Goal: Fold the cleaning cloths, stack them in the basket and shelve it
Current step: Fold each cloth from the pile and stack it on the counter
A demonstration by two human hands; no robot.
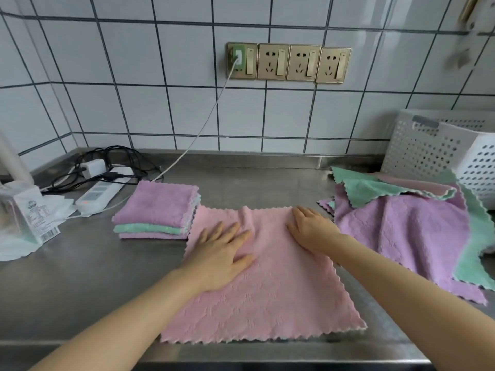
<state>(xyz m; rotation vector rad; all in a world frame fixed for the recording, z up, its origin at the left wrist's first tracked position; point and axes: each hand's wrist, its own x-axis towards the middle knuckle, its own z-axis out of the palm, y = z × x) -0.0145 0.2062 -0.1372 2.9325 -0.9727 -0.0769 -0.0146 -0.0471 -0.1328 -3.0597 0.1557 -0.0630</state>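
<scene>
1. A pink cleaning cloth [267,290] lies spread flat at the near middle of a stainless-steel tabletop [80,277], its zigzag edge close to the tabletop's near rim.
2. Both hands press on the cloth's far half, palms down with fingers straight and spread, gripping nothing: the left hand [222,253] left of a raised wrinkle near the far edge, the right hand [310,228] right of it, the two apart.
3. Just left of the spread cloth, touching its far left corner, sits a stack of folded cloths [158,210], lilac on top, a green one in the middle and lilac beneath.
4. To the right lies a loose pile of unfolded cloths [401,228], lilac, green and pink overlapping, a lilac one uppermost in the middle.
5. A white perforated basket [428,148] stands at the far right against the tiled wall, behind the loose pile.
6. At the far left, a white power strip [101,191] lies among black cables, with a white cord [203,129] running up to the leftmost of four wall sockets [288,62].
7. A plastic-wrapped package [24,215] sits at the left edge.
</scene>
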